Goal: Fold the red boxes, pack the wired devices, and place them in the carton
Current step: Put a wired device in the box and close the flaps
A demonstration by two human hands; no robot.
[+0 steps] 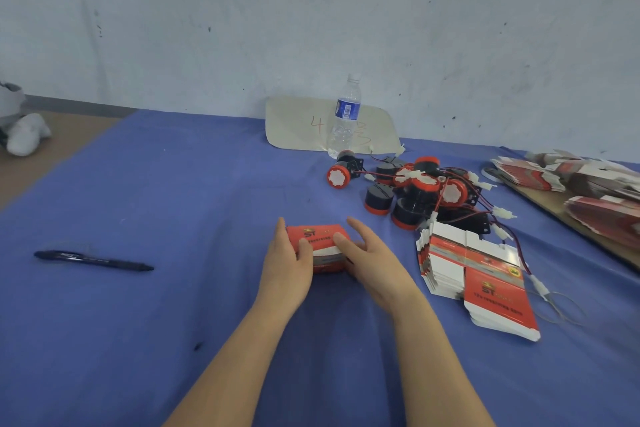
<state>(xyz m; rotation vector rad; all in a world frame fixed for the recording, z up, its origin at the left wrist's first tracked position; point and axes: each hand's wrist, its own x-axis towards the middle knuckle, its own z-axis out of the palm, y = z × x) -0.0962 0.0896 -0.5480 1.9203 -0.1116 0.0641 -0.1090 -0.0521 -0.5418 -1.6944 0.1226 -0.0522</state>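
You hold a red box [317, 236] on the tabletop [173, 184].
Your left hand [285, 262] and right hand [375, 262] clasp its ends, fingers [281, 232] behind it, thumbs pressing on top.

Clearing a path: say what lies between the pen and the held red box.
Head view: bare blue cloth only, from pen to the left hand holding the red box.
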